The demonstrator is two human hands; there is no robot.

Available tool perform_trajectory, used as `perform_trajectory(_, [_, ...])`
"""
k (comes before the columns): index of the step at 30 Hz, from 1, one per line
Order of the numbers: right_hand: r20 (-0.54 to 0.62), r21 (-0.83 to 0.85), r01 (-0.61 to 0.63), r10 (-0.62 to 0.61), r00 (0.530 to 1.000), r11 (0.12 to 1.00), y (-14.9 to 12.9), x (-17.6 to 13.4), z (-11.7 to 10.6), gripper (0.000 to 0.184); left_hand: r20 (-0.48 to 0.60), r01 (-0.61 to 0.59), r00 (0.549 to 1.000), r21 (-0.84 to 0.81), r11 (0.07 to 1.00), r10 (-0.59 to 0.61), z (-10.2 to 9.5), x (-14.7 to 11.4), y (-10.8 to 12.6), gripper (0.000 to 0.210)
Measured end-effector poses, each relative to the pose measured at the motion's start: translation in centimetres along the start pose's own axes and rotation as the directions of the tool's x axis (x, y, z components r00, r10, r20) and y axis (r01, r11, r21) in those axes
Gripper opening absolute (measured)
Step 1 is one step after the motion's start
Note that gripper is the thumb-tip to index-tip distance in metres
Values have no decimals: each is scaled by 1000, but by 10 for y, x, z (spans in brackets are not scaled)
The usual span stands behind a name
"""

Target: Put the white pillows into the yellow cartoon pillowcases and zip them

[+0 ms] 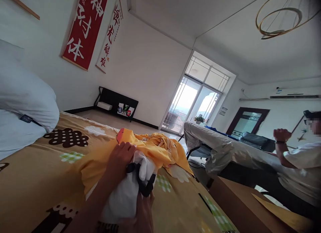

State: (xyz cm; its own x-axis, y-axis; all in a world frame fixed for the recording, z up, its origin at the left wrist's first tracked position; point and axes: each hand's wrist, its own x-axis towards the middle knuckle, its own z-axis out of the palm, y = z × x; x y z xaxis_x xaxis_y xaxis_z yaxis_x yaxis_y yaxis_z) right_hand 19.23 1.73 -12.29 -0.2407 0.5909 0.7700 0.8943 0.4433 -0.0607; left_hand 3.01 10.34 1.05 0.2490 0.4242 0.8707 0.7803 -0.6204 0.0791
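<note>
My left hand [122, 156] is closed over the gathered edge of a yellow printed cloth cover [147, 144], its fingers curled on the fabric. Under and beside it bulges a white piece of bedding [122, 196] with a dark navy band [145, 186], partly inside the yellow folds. Lower down, my right hand [145, 208] lies against the white fabric. Its fingers are mostly hidden and blurred. The rest of the yellow cover lies crumpled beyond my hands on the bed.
A tan patterned bedsheet [175, 196] spreads under everything. White pillows [27, 102] are heaped at the left. A cardboard box [240, 199] stands by the bed's right edge. Beyond it is a plastic-covered table [225, 146], with another person [301, 159] on the right.
</note>
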Motion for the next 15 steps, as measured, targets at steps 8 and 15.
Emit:
perform_trajectory(8, [109,172,-5,-14,994,985,-45,87,-1,47,-400,-112,912,-18,994,95,-10,-11,-57,20])
perform_trajectory(15, [154,51,221,-226,962,974,-75,136,51,53,-504,7,863,-54,998,-33,-21,-13,-57,17])
